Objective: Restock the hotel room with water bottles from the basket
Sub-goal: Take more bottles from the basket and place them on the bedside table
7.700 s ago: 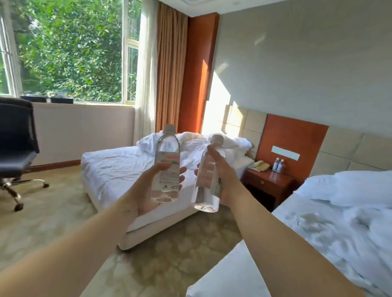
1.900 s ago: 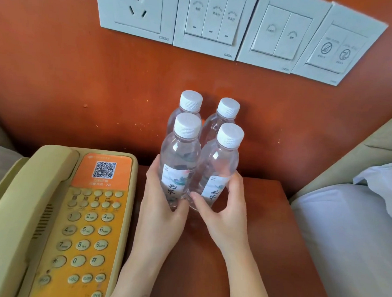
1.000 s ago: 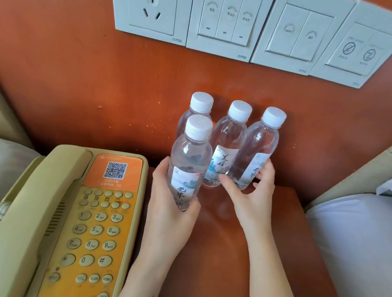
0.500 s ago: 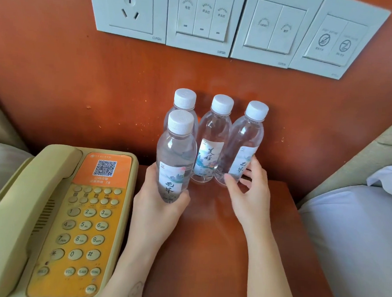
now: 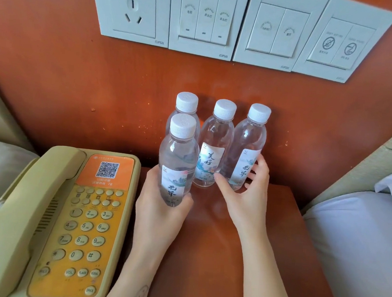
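Observation:
Several clear water bottles with white caps stand upright on the red-brown nightstand (image 5: 218, 253), against the back panel. My left hand (image 5: 161, 217) wraps around the front-left bottle (image 5: 177, 163) low on its body. Behind it, mostly hidden, stands the back-left bottle (image 5: 186, 106). The middle bottle (image 5: 214, 145) stands free between my hands. My right hand (image 5: 245, 195) cups the right bottle (image 5: 248, 147) at its base, thumb on its left and fingers on its right side. No basket is in view.
A beige and orange telephone (image 5: 55, 220) fills the nightstand's left part. A socket and switch plates (image 5: 221, 26) sit on the panel above the bottles. White bedding (image 5: 356, 250) lies to the right and a pillow (image 5: 3, 164) at the left edge.
The front-right bottle has been moved back into a row beside the middle one, and my right hand stays at it. My left hand has kept hold of the front-left bottle.

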{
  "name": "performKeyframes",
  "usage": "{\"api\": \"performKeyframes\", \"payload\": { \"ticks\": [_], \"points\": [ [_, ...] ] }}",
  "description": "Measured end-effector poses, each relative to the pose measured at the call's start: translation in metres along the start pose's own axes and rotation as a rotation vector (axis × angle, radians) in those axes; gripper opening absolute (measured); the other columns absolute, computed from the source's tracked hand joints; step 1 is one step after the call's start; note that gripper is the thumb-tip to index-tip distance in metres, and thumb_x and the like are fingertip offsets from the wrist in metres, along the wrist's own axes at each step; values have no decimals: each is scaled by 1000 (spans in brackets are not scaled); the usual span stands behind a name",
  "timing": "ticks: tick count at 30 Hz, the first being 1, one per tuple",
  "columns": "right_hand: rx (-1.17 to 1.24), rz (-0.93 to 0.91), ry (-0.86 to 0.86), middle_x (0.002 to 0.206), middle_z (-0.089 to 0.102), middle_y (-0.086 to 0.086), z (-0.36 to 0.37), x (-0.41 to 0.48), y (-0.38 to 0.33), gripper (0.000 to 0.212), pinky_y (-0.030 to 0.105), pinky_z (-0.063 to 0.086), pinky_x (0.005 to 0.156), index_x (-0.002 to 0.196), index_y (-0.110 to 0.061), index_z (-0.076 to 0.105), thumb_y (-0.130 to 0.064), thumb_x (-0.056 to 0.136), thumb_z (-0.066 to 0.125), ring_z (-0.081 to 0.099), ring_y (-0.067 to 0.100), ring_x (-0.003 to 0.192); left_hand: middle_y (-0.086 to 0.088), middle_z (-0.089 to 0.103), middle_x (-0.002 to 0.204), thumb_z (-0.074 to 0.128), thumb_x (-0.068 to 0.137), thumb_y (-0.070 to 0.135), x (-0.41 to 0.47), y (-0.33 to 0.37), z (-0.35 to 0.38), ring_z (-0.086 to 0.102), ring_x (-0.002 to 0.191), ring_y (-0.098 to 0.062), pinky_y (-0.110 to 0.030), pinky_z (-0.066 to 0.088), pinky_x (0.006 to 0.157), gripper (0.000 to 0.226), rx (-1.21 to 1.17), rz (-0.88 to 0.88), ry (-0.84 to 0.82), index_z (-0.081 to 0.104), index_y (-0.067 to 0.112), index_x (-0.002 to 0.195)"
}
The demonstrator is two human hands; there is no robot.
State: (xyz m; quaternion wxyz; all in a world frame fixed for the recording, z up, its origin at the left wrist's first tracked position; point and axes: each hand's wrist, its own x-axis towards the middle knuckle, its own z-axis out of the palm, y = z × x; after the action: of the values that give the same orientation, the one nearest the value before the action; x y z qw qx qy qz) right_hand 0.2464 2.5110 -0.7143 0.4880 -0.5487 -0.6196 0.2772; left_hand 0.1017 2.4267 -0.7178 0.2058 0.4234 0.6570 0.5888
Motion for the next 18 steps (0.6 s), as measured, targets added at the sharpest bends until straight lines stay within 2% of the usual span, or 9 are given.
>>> {"api": "performKeyframes", "payload": {
  "ticks": [2, 4, 9, 13, 16, 18],
  "points": [
    [-79, -1, 16, 135, 43, -8, 7, -2, -4, 108, 41, 45, 103, 145, -27, 26, -55, 57, 81, 41, 13, 126, 25, 66, 92, 79, 70, 18, -2, 1, 1, 65, 81, 6, -5, 46, 61, 52, -10, -6, 43, 52, 30, 114],
    [-162, -3, 30, 136, 43, -6, 11, -2, -6, 114, 44, 44, 104, 145, -26, 24, -62, 52, 80, 39, 14, 126, 30, 65, 93, 77, 69, 21, -2, 1, 0, 66, 79, 6, -6, 47, 59, 51, -31, -5, 70, 50, 33, 110],
    [-189, 16, 53, 136, 44, 0, 15, 1, -6, 114, 40, 40, 106, 148, -20, 24, -55, 57, 83, 38, 21, 126, 29, 64, 89, 73, 65, 23, 1, 1, 1, 65, 74, 4, -7, 46, 56, 50, -38, -19, 48, 48, 34, 107],
    [-202, 25, 15, 144, 35, 6, 18, -1, -6, 123, 38, 30, 110, 154, -14, 6, -55, 65, 79, 28, 24, 131, 23, 65, 84, 75, 67, 26, 2, -1, 2, 65, 70, -1, -11, 47, 52, 45, -19, -43, 42, 48, 31, 103],
    [-134, 16, -60, 145, 34, -1, 6, -1, 1, 112, 28, 25, 109, 155, -19, 3, -46, 74, 75, 26, 16, 134, 26, 64, 89, 78, 71, 22, 1, 0, 2, 64, 77, 4, -7, 45, 57, 46, 5, -50, 37, 49, 30, 106],
    [-100, 27, -100, 142, 40, -8, -4, 0, 4, 98, 32, 31, 112, 155, -22, 9, -37, 81, 72, 33, 15, 135, 25, 65, 89, 78, 72, 21, 1, 0, 2, 64, 78, 4, -8, 45, 57, 46, 6, -55, 39, 49, 29, 106]
  ]
}}
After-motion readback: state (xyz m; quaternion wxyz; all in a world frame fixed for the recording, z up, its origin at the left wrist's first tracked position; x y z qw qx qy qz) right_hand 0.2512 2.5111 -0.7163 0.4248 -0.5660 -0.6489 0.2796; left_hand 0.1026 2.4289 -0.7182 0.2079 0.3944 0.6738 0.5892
